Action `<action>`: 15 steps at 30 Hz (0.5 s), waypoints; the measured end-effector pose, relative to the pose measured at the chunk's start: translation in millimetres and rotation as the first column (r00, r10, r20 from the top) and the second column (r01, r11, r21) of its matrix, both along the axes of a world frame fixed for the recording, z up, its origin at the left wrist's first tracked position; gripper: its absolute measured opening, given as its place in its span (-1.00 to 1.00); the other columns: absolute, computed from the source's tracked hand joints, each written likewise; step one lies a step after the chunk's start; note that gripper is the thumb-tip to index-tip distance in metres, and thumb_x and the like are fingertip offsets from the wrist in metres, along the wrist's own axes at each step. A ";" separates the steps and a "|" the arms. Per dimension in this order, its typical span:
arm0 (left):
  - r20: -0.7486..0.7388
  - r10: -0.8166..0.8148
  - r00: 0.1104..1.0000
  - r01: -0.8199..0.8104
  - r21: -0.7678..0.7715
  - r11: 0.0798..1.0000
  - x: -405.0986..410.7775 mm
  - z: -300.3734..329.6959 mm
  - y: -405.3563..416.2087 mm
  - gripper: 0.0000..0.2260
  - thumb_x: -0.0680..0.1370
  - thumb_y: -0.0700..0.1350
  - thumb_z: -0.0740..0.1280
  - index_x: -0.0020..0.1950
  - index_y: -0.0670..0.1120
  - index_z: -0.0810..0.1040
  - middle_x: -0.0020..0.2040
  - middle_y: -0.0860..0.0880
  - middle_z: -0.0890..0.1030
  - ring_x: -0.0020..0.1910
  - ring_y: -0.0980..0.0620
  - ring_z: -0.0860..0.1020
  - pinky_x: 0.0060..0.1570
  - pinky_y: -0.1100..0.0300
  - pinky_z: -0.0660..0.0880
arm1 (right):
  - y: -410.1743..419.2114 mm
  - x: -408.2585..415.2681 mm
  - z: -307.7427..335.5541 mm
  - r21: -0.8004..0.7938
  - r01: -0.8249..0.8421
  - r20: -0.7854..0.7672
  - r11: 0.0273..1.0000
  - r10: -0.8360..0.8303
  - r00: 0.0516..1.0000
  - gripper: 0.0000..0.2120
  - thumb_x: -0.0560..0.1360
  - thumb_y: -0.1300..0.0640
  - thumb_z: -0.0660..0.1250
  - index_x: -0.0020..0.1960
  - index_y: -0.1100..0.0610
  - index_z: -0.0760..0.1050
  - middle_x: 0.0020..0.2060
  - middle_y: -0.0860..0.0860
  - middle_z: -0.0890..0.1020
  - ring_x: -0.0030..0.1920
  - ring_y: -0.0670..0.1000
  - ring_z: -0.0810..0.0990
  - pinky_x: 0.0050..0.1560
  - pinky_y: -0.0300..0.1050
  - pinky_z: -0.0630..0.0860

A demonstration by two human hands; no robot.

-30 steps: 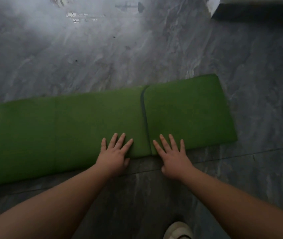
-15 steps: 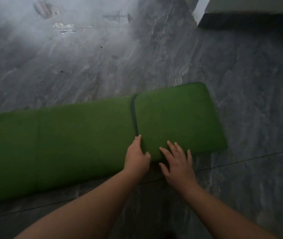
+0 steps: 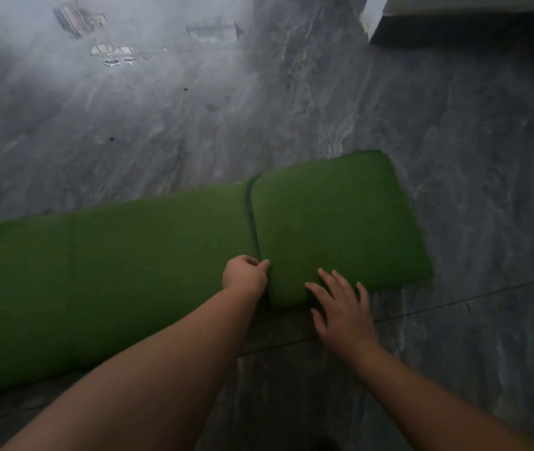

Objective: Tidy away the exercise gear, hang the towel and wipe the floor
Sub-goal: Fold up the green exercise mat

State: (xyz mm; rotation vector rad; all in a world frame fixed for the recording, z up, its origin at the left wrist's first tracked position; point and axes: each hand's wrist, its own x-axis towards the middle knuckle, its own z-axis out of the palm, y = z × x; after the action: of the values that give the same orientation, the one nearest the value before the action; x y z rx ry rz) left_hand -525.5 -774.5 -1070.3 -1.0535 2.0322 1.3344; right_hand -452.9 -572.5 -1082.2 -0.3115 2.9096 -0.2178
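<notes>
Both of your hands were on the green mat [image 3: 161, 271], which lay flat across the grey marble floor [image 3: 454, 157] with its right end already folded over into a thicker flap [image 3: 334, 229]. Your left hand [image 3: 244, 276] was curled at the flap's loose edge, its grip clamped on that edge with the fingers tucked into the seam where the flap met the layer beneath. Your right hand [image 3: 340, 310] lay spread with fingers apart and straight, resting on the flap's near corner and partly on the floor, clamped on nothing. No towel or cloth was in view, so by my reading only the mat was in hand and the hanging and wiping were not yet begun. Trouble from here looked likely to come from the one-handed hold: a pinch at a single point near the front edge could let the far side of the flap lag, so the next fold would go skewed and the stack would end up crooked. Padding like this seemed springy, so the fold might pop open if your flat hand lifted off early. On polished stone the whole mat could also slide away under a push instead of folding.
</notes>
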 end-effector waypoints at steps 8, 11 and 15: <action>-0.216 0.000 0.976 0.017 0.077 0.997 11.6 -6.2 3.9 -0.89 0.56 -0.20 0.39 0.02 -0.06 0.51 -0.15 0.05 0.55 -0.03 -0.01 0.55 0.00 0.17 0.44 | -13.4 -9.3 14.9 -0.063 -0.136 -0.071 0.989 0.131 0.989 -0.38 0.45 -0.14 0.23 0.50 -0.12 0.28 0.55 0.01 0.27 0.55 0.13 0.19 0.44 0.39 0.13; -0.123 -0.114 0.986 0.120 0.037 0.992 15.7 -7.4 -2.6 -0.80 0.53 -0.23 0.42 0.13 -0.07 0.55 -0.01 -0.01 0.60 0.04 -0.01 0.56 0.14 0.12 0.49 | -26.9 -14.0 0.9 0.080 -0.253 0.215 0.964 0.231 0.949 -0.36 0.52 -0.24 0.16 0.54 -0.31 0.02 0.61 -0.03 0.05 0.59 0.20 -0.01 0.38 0.56 -0.07; -0.102 -0.376 0.921 0.363 -0.123 0.924 26.2 1.0 -7.2 -0.66 0.48 -0.28 0.37 0.23 -0.06 0.51 0.14 -0.07 0.59 0.12 -0.09 0.57 0.11 0.10 0.51 | -29.1 -18.0 -2.0 0.187 -0.317 0.285 0.930 0.257 0.923 -0.21 0.32 -0.06 0.48 0.47 -0.30 0.22 0.51 0.02 0.35 0.47 0.31 0.31 0.21 0.65 0.18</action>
State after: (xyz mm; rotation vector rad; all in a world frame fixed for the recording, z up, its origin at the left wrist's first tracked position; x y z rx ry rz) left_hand -499.3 -781.7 -1069.3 -0.5927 2.2722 1.1294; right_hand -470.9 -601.6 -1084.1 -0.6168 2.5585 0.1185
